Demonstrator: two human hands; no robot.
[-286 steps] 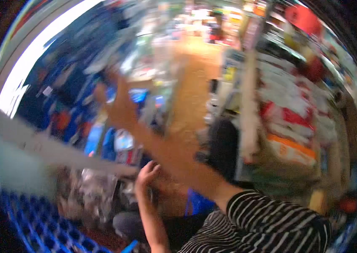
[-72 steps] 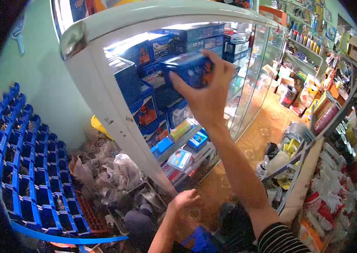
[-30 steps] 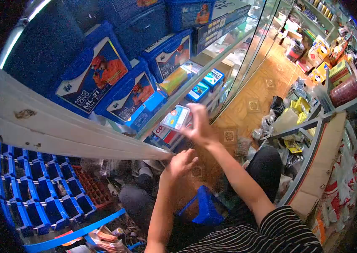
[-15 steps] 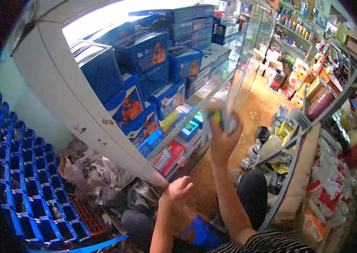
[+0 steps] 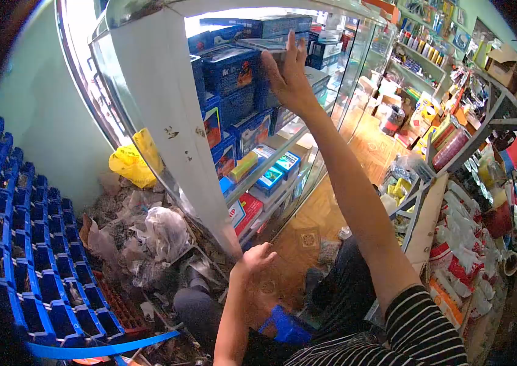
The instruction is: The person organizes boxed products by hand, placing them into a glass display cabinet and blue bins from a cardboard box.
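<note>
My right hand [image 5: 293,79] is raised at the upper middle, in front of the stacked blue boxes in the glass cabinet. Its fingers are apart and touch a flat, grey-topped box [image 5: 263,44] lying on top of the stack. My left hand [image 5: 257,257] is low in the middle, beside the foot of the white cabinet post [image 5: 170,116], with its fingers partly spread and nothing in it. Blue boxes [image 5: 230,72] with orange pictures fill the cabinet shelf. Below them are a yellow box [image 5: 244,166] and a red and white box [image 5: 246,210].
Blue bins [image 5: 48,262] stand in rows at the left. Plastic bags [image 5: 166,233] and a yellow bag [image 5: 130,165] lie beside the cabinet. A metal rack [image 5: 484,131] with packed goods stands at the right. Tiled floor [image 5: 307,235] shows between cabinet and rack.
My right hand has moved up and left with the small box, from beside the cabinet to the stack's top, and its fingers have opened. The view has shifted; my left hand stays low.
</note>
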